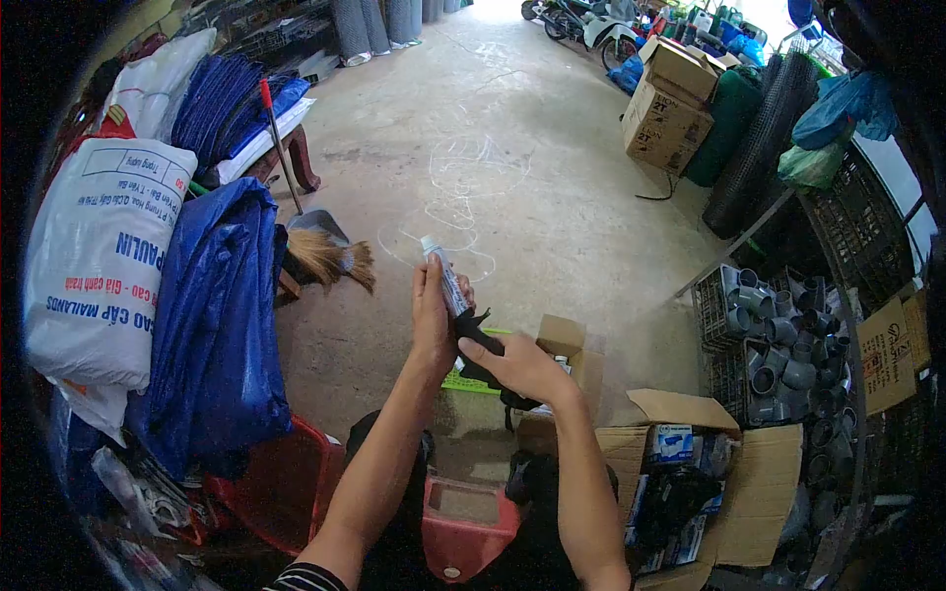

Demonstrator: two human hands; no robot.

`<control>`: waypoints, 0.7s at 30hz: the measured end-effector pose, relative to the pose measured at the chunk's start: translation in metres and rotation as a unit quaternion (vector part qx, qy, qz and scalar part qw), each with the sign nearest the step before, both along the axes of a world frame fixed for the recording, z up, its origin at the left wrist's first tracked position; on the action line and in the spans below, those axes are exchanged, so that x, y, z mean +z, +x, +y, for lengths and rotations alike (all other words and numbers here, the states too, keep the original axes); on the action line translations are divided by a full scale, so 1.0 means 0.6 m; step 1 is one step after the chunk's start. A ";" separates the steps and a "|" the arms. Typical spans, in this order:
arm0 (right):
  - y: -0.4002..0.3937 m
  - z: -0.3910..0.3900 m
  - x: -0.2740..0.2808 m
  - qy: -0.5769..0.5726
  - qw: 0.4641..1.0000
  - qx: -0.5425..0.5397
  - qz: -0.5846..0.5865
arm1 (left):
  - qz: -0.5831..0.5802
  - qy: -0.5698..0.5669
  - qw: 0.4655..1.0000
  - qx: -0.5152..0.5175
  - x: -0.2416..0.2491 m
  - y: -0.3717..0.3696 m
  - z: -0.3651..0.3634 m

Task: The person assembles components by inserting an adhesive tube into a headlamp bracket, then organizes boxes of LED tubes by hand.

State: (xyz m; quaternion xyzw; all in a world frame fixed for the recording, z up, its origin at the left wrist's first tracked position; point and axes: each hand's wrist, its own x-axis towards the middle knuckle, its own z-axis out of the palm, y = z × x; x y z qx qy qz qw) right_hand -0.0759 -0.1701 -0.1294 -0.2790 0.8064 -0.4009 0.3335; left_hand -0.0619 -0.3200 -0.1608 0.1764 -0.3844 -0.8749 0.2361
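My left hand [432, 320] is closed around a slim white and blue tube [450, 283] with a pale cap end, held tilted above the floor. In my right hand [522, 368] is a black cloth [475, 342], pressed against the tube's lower end; part of the cloth hangs below the fingers. Beneath my hands is a bright green basket [471, 383], mostly hidden by them. Beside it stands a small open cardboard box [562, 336] with a few white items inside.
A red plastic stool [471, 532] is between my legs. Blue tarpaulin [212, 305], a white sack [103, 266] and a broom [320, 256] are at left. At right are an open carton [764, 497] with blue-white packages and crates of grey pipe fittings [778, 340].
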 end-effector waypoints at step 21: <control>0.011 -0.034 -0.017 -0.171 0.928 -0.078 0.321 | 0.048 0.134 0.961 -0.238 -0.044 0.018 0.026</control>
